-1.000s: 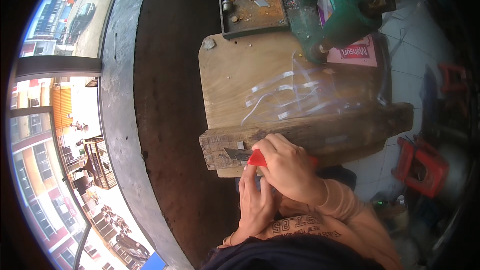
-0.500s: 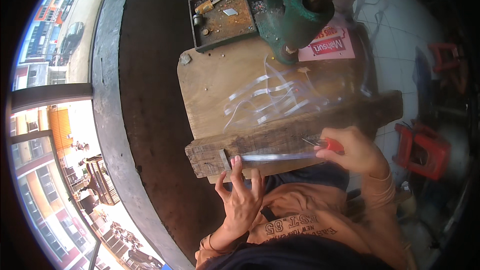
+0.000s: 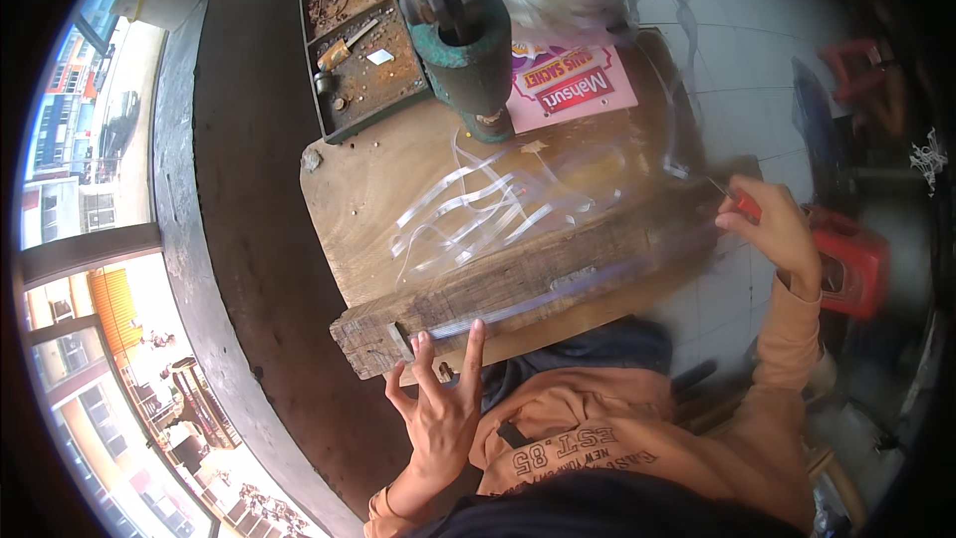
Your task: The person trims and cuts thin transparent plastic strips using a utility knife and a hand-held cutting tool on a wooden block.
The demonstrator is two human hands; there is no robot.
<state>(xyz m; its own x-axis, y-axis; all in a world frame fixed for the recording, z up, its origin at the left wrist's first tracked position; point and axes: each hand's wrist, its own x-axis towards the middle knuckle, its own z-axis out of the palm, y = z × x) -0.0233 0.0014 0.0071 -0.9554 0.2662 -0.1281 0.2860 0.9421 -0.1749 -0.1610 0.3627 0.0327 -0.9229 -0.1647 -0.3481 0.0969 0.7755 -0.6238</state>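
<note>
A long shiny clear plastic strip (image 3: 528,304) lies along a weathered wooden plank (image 3: 468,289). My left hand (image 3: 441,418) is spread open, with fingertips resting on the strip's left end and the wood, close to a small upright metal piece (image 3: 400,339). Out past the right part of the plank, my right hand (image 3: 779,224) is closed around a red-handled tool (image 3: 743,204) with a thin metal tip; its exact kind is unclear. Toward my right hand the strip blurs, so whether it reaches that hand cannot be made out.
More clear strips (image 3: 468,204) lie tangled on the wooden board (image 3: 344,204) beyond the plank. Behind them stand a green metal vise-like tool (image 3: 468,80), a pink printed sheet (image 3: 588,90) and a dirty compartment tray (image 3: 368,110). A red plastic stool (image 3: 851,264) stands at the right.
My right hand has moved right with the red-handled tool, away from my left hand. My left fingers stay by the metal piece, more spread. The whole view has shifted.
</note>
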